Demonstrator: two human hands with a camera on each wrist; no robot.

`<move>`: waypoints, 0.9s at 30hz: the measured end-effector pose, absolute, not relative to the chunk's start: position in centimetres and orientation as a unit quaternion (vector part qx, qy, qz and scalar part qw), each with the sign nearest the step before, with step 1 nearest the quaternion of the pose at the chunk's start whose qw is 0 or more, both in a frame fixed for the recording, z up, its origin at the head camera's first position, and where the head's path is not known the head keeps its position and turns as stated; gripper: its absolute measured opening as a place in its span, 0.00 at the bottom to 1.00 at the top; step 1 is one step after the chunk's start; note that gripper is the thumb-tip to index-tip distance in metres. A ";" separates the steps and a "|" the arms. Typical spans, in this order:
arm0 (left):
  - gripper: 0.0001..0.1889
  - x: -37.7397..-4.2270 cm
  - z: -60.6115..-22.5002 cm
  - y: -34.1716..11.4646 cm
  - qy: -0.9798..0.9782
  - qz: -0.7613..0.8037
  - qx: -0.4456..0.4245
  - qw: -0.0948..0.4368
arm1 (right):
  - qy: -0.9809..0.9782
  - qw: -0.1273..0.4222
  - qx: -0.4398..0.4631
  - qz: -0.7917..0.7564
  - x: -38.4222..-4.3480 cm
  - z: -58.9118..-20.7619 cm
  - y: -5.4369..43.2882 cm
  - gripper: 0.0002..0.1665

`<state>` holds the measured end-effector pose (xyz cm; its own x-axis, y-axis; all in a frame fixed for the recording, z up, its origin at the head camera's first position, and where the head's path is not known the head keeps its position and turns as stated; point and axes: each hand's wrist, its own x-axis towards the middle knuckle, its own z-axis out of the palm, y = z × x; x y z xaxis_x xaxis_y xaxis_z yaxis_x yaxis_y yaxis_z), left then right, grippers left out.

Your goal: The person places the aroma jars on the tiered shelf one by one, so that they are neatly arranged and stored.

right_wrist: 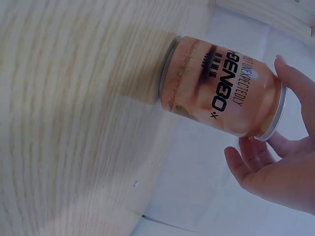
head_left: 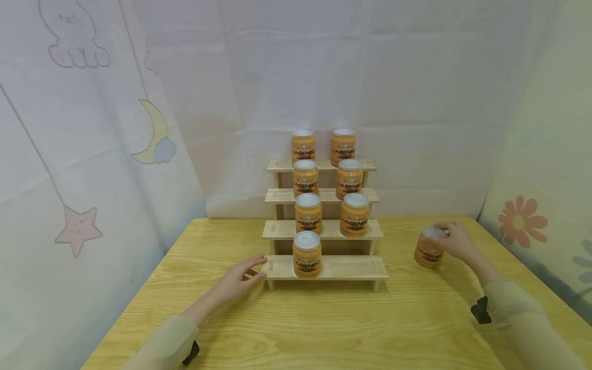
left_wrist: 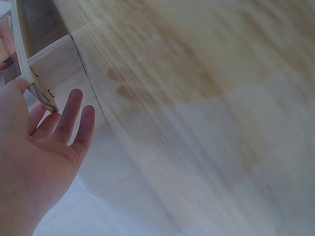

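A four-tier wooden display stand (head_left: 344, 267) rises in steps at the table's middle. My left hand (head_left: 240, 278) pinches the left end of its lowest board; in the left wrist view the thumb lies on the board's end (left_wrist: 42, 97), and the other fingers spread out beside and below it. To the right of the stand, my right hand (head_left: 455, 240) grips an orange can (head_left: 427, 252) with a silver lid, thumb and fingers round its top rim. In the right wrist view the can (right_wrist: 221, 88) has its base close to the tabletop and its black lettering showing.
Matching cans stand in pairs on the top three tiers, including one can (head_left: 354, 216) on the third. A single can (head_left: 307, 254) stands left of centre on the lowest tier. White printed cloth (head_left: 296, 82) hangs behind and beside the wooden table (head_left: 305, 329).
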<state>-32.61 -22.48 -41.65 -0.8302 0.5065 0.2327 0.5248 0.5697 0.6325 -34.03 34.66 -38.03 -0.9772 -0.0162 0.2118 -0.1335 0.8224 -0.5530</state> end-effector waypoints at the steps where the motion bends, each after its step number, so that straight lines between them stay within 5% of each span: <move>1: 0.28 -32.6 -41.7 -22.5 -0.887 -0.359 -0.291 0.013 | -0.949 0.097 0.038 0.297 -34.0 -38.0 34.6 0.45; 12: 0.27 -32.6 -41.8 -22.4 -0.887 -0.357 -0.293 0.012 | -0.926 0.050 0.050 0.370 -33.2 -38.4 34.7 0.51; 27: 0.27 -32.6 -41.7 -22.3 -0.886 -0.358 -0.294 0.018 | -0.939 0.062 0.073 0.330 -32.2 -38.6 34.4 0.50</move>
<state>-32.60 -22.33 -41.73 -0.8260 0.5088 0.2424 0.5345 0.5706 0.6235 -32.19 34.38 -38.60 -0.9816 -0.0955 0.1653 -0.1780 0.7713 -0.6111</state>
